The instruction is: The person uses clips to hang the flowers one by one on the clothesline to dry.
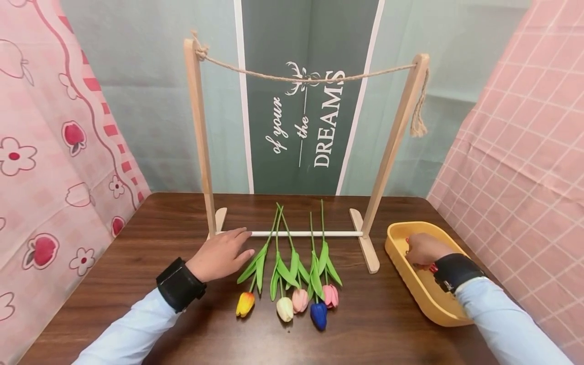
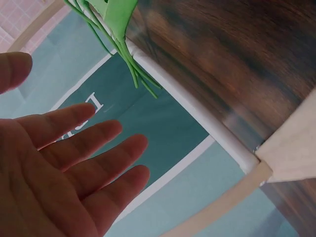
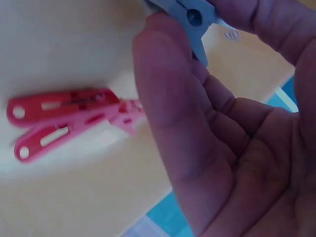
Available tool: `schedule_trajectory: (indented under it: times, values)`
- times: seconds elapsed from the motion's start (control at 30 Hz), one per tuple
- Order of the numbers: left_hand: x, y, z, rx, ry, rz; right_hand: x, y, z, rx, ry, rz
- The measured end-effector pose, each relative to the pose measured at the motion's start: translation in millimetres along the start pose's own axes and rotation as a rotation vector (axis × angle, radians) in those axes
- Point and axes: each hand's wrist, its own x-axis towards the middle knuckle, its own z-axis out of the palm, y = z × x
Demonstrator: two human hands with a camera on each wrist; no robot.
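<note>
In the head view my right hand (image 1: 426, 249) reaches down inside a yellow basket (image 1: 397, 253). Between thumb and fingers it pinches a light blue-grey clothespin (image 3: 190, 19), partly covered by the fingertips. A red clothespin (image 3: 64, 116) lies on the basket's floor beside the hand. My left hand (image 1: 223, 256) hovers by the foot of the wooden stand's left post (image 1: 201, 142), palm down, fingers extended, holding nothing. Just right of it lie several artificial tulips (image 1: 278, 274), stems over the stand's white bottom bar (image 1: 337, 233), with yellow-orange, white, pink and blue heads toward me.
A twine rope (image 1: 278, 77) sags between the tops of the stand's two posts. The right post (image 1: 394, 147) leans outward next to the basket, its foot (image 1: 368, 253) close to the basket's left wall. Fabric curtains (image 1: 524, 126) border the brown wooden table (image 1: 365, 334).
</note>
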Motion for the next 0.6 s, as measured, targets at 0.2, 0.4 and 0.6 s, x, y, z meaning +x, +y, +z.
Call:
schedule_trajectory:
  times: [0.2, 0.4, 0.6]
  values:
    - [5.3, 1.1, 0.5, -0.093, -0.027, -0.029, -13.4, 0, -13, 0.0, 0.088, 0.006]
    - [15.2, 2.8, 1.7, -0.152, -0.06, -0.046, -27.8, -8, -25, -0.016, 0.177, 0.019]
    - [24.4, 6.5, 0.4, -0.187, -0.088, -0.054, -40.8, -27, -36, -0.005, 0.284, 0.008]
